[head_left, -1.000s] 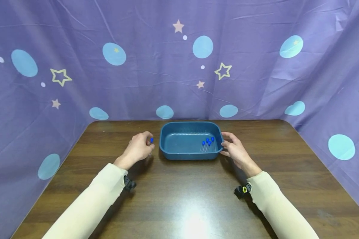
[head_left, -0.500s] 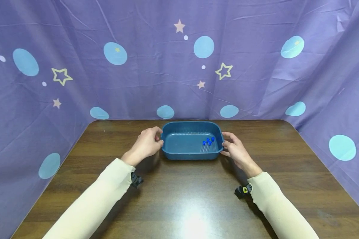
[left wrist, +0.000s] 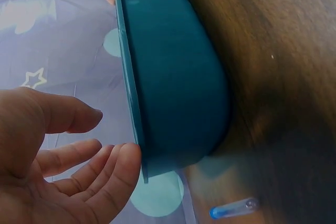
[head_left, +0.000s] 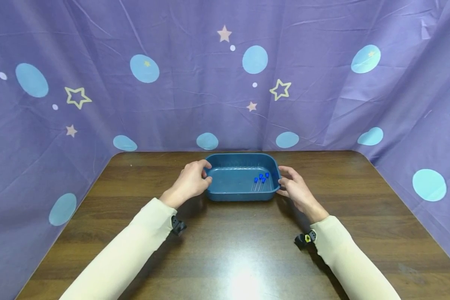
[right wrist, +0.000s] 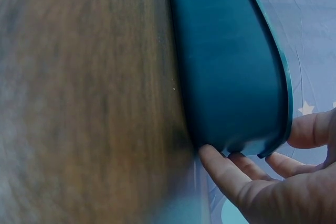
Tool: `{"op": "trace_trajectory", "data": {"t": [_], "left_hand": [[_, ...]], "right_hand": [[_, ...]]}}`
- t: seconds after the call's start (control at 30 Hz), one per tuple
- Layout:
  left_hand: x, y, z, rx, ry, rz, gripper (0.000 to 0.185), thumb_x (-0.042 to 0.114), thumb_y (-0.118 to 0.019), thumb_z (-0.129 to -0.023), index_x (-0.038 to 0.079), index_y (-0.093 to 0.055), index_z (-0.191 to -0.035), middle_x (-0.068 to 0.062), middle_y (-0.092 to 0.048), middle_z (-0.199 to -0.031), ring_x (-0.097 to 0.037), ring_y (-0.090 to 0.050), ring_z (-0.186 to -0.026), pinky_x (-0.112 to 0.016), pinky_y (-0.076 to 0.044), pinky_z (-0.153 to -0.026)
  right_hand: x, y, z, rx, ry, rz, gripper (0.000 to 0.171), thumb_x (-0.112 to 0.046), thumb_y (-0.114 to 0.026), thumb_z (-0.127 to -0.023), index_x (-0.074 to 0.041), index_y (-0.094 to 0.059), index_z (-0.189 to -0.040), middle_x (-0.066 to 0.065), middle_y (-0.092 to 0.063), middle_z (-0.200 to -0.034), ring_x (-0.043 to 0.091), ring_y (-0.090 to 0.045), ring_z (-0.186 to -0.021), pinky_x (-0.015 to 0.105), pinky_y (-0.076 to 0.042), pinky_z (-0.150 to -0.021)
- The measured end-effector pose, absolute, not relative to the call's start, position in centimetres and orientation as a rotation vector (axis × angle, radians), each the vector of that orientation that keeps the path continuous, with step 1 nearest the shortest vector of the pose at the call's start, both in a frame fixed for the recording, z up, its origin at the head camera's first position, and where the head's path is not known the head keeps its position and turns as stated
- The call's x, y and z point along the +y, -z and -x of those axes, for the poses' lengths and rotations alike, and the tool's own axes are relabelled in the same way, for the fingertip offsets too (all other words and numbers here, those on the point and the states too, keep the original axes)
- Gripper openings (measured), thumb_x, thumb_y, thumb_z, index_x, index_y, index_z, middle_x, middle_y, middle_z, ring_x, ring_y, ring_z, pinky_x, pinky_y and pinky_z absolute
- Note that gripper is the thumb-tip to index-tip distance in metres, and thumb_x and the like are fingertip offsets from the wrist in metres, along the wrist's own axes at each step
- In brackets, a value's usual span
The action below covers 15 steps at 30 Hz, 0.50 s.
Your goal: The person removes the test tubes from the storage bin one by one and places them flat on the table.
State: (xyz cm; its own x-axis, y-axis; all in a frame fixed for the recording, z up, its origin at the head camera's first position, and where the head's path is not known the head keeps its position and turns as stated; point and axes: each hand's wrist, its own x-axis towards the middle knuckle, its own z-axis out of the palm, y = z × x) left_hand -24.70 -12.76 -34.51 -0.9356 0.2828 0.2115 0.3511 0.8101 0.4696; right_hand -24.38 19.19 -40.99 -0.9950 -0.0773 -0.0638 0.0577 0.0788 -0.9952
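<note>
A blue plastic bin point(head_left: 240, 196) sits on the table with several clear, blue-capped tubes point(head_left: 261, 182) at its right end. My left hand point(head_left: 190, 180) is at the bin's left end, thumb and fingers apart, overlapping the rim in the head view. In the left wrist view its fingertips point(left wrist: 130, 156) are by the rim, with nothing between them and the thumb. A single blue-capped tube point(left wrist: 233, 209) is outside the bin; the head view does not show it. My right hand point(head_left: 297, 189) holds the right end, fingers point(right wrist: 226, 174) against the outer wall and thumb at the rim.
The brown wooden table point(head_left: 232, 237) has a bright glare near its front. A purple curtain point(head_left: 225, 104) with stars and blue spots hangs behind and beside it. Each wrist wears a small black camera point(head_left: 303, 240).
My left hand has moved right to the bin's left end, from beside a blue-capped tube that now is hidden in the head view. The right hand and the tubes in the bin stay put.
</note>
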Motion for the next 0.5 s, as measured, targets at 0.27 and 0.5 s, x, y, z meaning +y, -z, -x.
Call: {"op": "trace_trajectory", "data": {"t": [0.27,0.5], "left_hand": [[-11.7,34.4,24.9,-2.886,0.796,0.529,0.032,0.016,-0.066,-0.085,0.007,-0.062,-0.116,-0.004,-0.056,-0.082,-0.021,-0.053,-0.074,-0.036,-0.044,-0.068],[-11.1,34.5,24.8,-2.904,0.815,0.557,0.032,0.014,-0.064,-0.087,0.006,-0.061,-0.118,-0.003,-0.055,-0.081,-0.021,-0.051,-0.074,-0.036,-0.041,-0.069]], "right_hand": [[19.2,41.0,24.3,2.237,2.065,0.018,0.052,0.0,-0.039,-0.094,-0.002,-0.029,-0.145,0.03,-0.034,-0.138,0.043,-0.045,-0.12,0.05,-0.044,-0.095],[19.1,41.1,24.4,2.224,2.068,0.027,0.052,0.001,-0.038,-0.094,-0.002,-0.028,-0.145,0.031,-0.035,-0.138,0.043,-0.045,-0.121,0.05,-0.044,-0.095]]}}
